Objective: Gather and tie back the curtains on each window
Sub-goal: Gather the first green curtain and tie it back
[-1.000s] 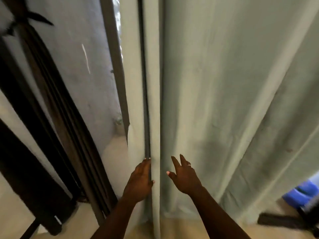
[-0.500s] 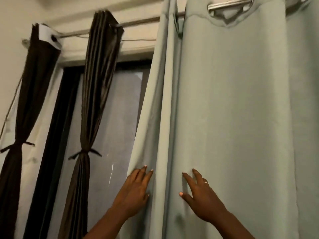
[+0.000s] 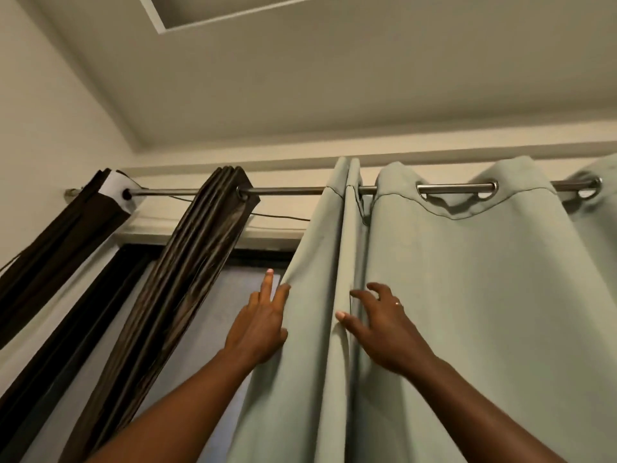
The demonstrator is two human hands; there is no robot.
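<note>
- Far left: dark curtain (image 3: 66,225) bunched into tight pleats on the rod (image 3: 290,190). No tie in view.
- Next along: second dark curtain (image 3: 190,262), also bunched narrow and hanging slantwise across the window pane (image 3: 213,315).
- Left hand (image 3: 258,329) is up at the outer left edge of the pale green curtain (image 3: 467,295). Its fingers (image 3: 268,283) are straight and loosely spread against the cloth, gripping nothing. Thumb is hidden.
- Right hand (image 3: 384,332) lies flat on the same curtain just right of a deep fold. Fingers (image 3: 364,295) are spread and slightly bent, thumb out to the left, pinching nothing.
- The pale green curtain hangs wide from eyelets (image 3: 455,192) on the rod and covers the right side of the window, not yet gathered.
- Handling, my guess: soft, thick-ish cloth, some weight, not slippery or fragile. It folds readily along the eyelet pleats.
- Best hold is probably the left edge plus the next fold, lower down at about waist height. Sweep the pleats together, then wrap the tie.
</note>
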